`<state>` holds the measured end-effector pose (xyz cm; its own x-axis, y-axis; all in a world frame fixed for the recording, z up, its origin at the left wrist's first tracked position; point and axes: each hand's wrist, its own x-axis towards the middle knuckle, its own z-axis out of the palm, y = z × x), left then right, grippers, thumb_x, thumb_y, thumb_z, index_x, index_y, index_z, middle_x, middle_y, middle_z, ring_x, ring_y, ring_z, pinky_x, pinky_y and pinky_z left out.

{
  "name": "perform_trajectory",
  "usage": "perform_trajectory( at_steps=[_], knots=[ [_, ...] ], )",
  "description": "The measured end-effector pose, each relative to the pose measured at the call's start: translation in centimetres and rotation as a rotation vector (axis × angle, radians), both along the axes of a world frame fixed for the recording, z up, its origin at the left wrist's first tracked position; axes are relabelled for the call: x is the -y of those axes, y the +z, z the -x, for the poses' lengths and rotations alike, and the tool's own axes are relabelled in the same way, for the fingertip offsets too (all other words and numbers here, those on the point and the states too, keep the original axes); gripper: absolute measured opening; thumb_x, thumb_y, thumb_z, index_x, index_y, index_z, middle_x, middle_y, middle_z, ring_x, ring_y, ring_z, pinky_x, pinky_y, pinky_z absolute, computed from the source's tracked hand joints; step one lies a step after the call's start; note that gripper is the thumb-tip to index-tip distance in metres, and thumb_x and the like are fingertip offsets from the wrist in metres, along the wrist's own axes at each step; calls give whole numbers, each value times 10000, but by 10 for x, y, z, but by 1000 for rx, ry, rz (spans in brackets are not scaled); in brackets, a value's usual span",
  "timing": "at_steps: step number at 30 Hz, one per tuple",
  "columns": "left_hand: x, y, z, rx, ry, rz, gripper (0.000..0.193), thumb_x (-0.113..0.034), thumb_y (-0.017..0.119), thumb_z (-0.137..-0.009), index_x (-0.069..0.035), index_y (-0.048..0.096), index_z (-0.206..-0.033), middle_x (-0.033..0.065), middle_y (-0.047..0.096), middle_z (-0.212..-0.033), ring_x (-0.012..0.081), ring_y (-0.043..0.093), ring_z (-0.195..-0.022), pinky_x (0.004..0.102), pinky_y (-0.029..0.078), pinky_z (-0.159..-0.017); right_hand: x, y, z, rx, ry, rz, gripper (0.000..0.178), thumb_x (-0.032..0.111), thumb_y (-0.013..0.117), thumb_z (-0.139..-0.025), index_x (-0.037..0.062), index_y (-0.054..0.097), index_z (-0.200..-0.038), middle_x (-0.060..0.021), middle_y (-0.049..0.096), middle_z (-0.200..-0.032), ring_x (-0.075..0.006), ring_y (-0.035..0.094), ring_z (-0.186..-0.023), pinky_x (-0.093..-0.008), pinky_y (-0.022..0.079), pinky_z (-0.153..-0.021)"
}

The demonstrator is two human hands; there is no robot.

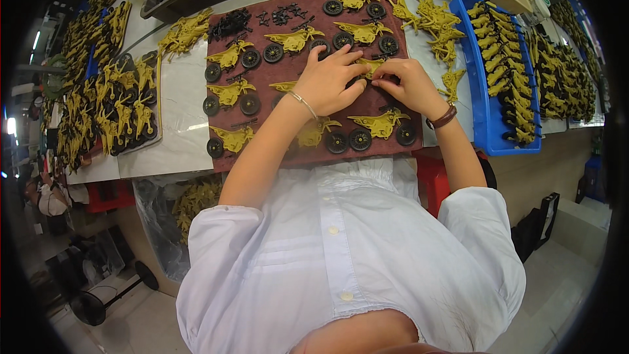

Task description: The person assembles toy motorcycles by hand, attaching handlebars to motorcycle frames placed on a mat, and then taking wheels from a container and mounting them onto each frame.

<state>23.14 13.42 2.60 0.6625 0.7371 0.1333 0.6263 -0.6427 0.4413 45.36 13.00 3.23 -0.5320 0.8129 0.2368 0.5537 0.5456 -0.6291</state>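
Observation:
My left hand (325,80) and my right hand (406,85) meet over the middle of a dark red mat (219,118). Together they pinch a yellow plastic toy motorbike body (371,67) between the fingertips. My left wrist wears a thin bangle, my right wrist a brown band. Around the hands, several yellow bike bodies lie in rows on the mat, each with black wheels beside it, such as one bike body (381,123) just below my right hand. Small black parts (282,14) are scattered at the mat's far edge.
A blue tray (481,124) on the right holds several yellow bikes. Loose yellow parts (436,23) lie between mat and tray. A black tray (124,101) of yellow parts sits left. A bag of yellow parts (190,203) hangs under the table edge.

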Motion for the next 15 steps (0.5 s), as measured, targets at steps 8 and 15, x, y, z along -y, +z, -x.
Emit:
perform_trajectory(
  at_steps=[8,15],
  knots=[
    [7,2,-3,-125,6,-102,393,-285,447,-925,-130,579,-1261,138,463,-1414,291,356,-1371,567,168,-1106,12,-4,7,75,-84,-79,101,55,678,-772,16,657,-863,-122,665,-822,-305,643,-751,-369,506,-680],
    [9,5,-10,35,77,-244,290,-185,563,-869,-168,630,-1151,100,558,-1295,278,457,-1284,527,244,-1069,15,16,0,-130,-182,201,284,143,734,-773,62,578,-995,-41,578,-647,-132,559,-592,-255,433,-576]
  ],
)
